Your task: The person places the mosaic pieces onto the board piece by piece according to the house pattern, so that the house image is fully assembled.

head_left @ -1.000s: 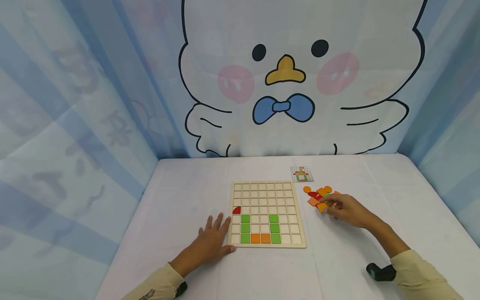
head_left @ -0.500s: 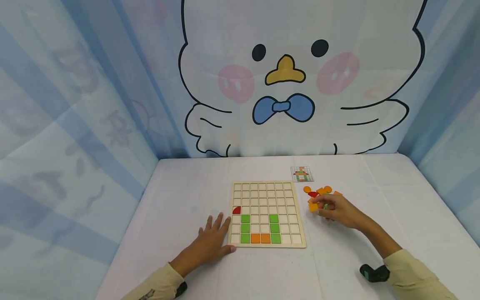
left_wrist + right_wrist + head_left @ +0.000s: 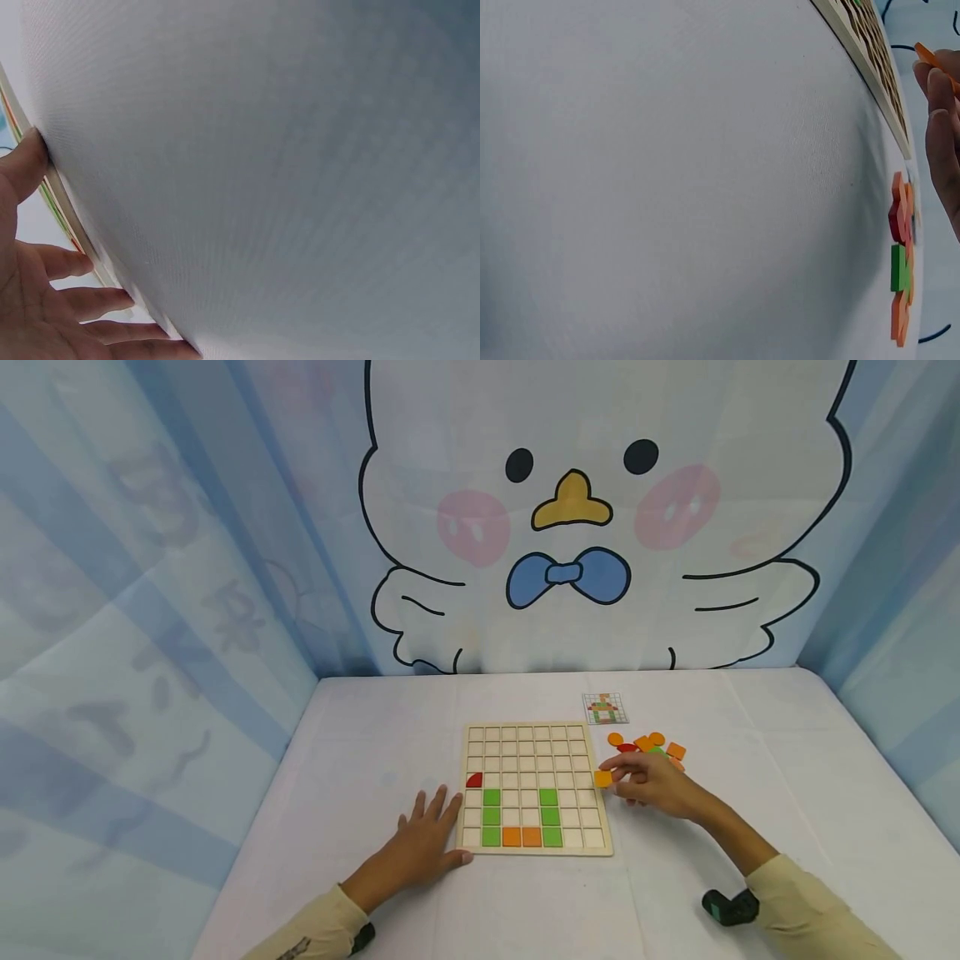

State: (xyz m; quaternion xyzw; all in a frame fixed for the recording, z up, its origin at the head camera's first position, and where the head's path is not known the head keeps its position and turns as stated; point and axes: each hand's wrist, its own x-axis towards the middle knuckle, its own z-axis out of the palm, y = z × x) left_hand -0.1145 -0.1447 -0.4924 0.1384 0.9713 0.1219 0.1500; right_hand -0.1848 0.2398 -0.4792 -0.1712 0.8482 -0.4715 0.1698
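Between thumb and fingers my right hand (image 3: 652,783) pinches an orange square tile (image 3: 603,779), which overlaps the right edge of the wooden grid board (image 3: 528,852) in the head view. In the right wrist view the pinched tile (image 3: 925,55) is seen edge-on in the fingertips. My left hand (image 3: 423,843) lies with spread fingers on the table, thumb and index finger at the board's left edge. Green square tiles (image 3: 491,817) stand in two columns on the board, joined along the bottom row by two orange squares (image 3: 521,837). A red quarter-round tile (image 3: 475,780) sits in the leftmost column.
Loose tiles (image 3: 645,743) in orange, red and green lie in a pile right of the board, partly behind my right hand. A small pattern card (image 3: 604,708) lies beyond the board's far right corner. A printed curtain (image 3: 570,635) stands behind the table.
My right hand has moved left from the tile pile to the board's right edge, carrying the orange square tile. My left hand has stayed in place.
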